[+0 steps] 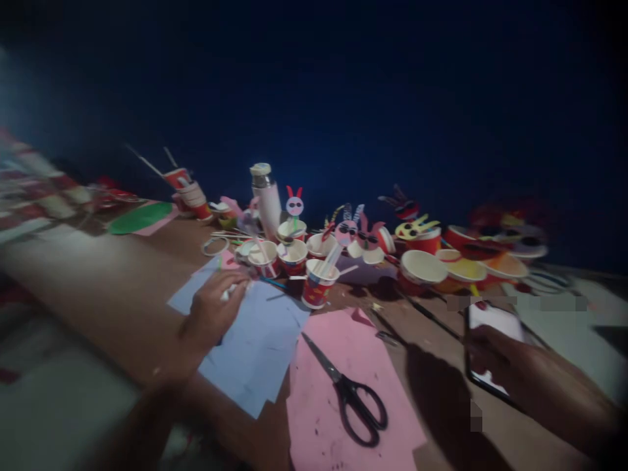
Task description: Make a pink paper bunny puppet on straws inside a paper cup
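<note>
My left hand [218, 307] is over the light blue paper [255, 353], its fingers pinched together near a small white bit too blurred to name. My right hand [500, 356] grips a phone [500, 322] with a bright screen, fingers lying across its front. Between the hands, black-handled scissors [353, 392] rest partly open on pink paper [318, 366], their tips toward the blue sheet. Just past the papers stands a red patterned paper cup [318, 291] with white straws in it.
Behind it are several more paper cups [424, 267], some with bunny-like paper figures [295, 205]. A white thermos [267, 203] stands at the back. Green paper [140, 218] and a cup stack [195, 198] are at the left; a roll of tape [214, 246] lies nearer.
</note>
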{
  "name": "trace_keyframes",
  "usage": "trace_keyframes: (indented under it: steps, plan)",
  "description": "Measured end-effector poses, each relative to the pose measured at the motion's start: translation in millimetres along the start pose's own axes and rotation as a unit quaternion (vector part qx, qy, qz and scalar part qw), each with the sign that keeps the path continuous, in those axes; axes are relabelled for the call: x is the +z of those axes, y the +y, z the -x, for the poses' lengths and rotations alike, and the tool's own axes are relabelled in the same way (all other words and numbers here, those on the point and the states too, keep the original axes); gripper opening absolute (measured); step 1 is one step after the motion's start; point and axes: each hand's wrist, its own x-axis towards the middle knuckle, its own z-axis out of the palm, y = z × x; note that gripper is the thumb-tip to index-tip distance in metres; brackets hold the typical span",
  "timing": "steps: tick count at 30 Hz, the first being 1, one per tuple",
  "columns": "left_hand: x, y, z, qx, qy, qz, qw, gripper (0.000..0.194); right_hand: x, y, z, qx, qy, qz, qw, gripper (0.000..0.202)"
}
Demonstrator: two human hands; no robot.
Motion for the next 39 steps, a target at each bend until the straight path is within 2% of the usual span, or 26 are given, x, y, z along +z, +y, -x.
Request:
trace_keyframes:
  steps: [1, 2, 3, 5, 7, 10, 12, 14, 16, 18, 20, 24, 27, 31, 39]
  plan:
    - [14.1, 17, 8, 0.047, -0.062, 0.019, 0.997, 0.01, -11, -6, 5, 0.016, -0.037, -0.016, 0.999, 0.018]
    - [30.6, 34, 17, 0.096, -0.155, 0.038, 0.983, 0.011, -20, -13, 9, 0.019, -0.041, -0.043, 0.998, 0.02]
    - [48.7, 50, 24, 0.159, -0.238, 0.054, 0.957, 0.015, -27, -19, 12, 0.007, -0.02, -0.086, 0.996, 0.021]
    - [86.9, 75, 35, 0.273, -0.348, 0.035, 0.896, 0.023, -33, -30, 16, 0.008, 0.033, -0.154, 0.988, 0.024]
    - [122.7, 87, 39, 0.318, -0.367, -0.02, 0.874, 0.023, -30, -36, 19, 0.015, 0.085, -0.194, 0.977, 0.025]
    - [162.6, 84, 34, 0.329, -0.4, -0.113, 0.848, 0.015, -17, -36, 23, 0.011, 0.106, -0.23, 0.967, 0.023]
    - [178.2, 77, 31, 0.328, -0.413, -0.125, 0.841, 0.01, -9, -34, 24, -0.001, 0.096, -0.244, 0.965, 0.021]
    - [186.1, 72, 31, 0.322, -0.415, -0.122, 0.842, 0.007, -4, -32, 24, -0.008, 0.09, -0.254, 0.963, 0.02]
    - [186.1, 71, 32, 0.315, -0.41, -0.118, 0.848, 0.009, -3, -30, 25, -0.013, 0.095, -0.262, 0.96, 0.019]
    - [177.9, 73, 31, 0.312, -0.402, -0.113, 0.853, 0.013, -5, -27, 27, -0.023, 0.093, -0.254, 0.963, 0.019]
    - [162.7, 74, 27, 0.299, -0.399, -0.1, 0.861, 0.018, -8, -25, 30, -0.047, 0.091, -0.223, 0.969, 0.018]
    - [129.0, 76, 20, 0.225, -0.407, -0.02, 0.885, 0.023, -12, -25, 36, -0.129, 0.102, -0.162, 0.973, 0.012]
    - [115.5, 78, 19, 0.225, -0.407, 0.024, 0.885, 0.024, -11, -31, 38, -0.185, 0.122, -0.135, 0.966, 0.009]
    - [111.9, 79, 22, 0.234, -0.401, 0.03, 0.885, 0.022, -11, -41, 38, -0.221, 0.144, -0.113, 0.958, 0.009]
    - [111.5, 81, 28, 0.229, -0.409, 0.02, 0.883, 0.022, -10, -44, 38, -0.214, 0.125, -0.096, 0.964, 0.013]
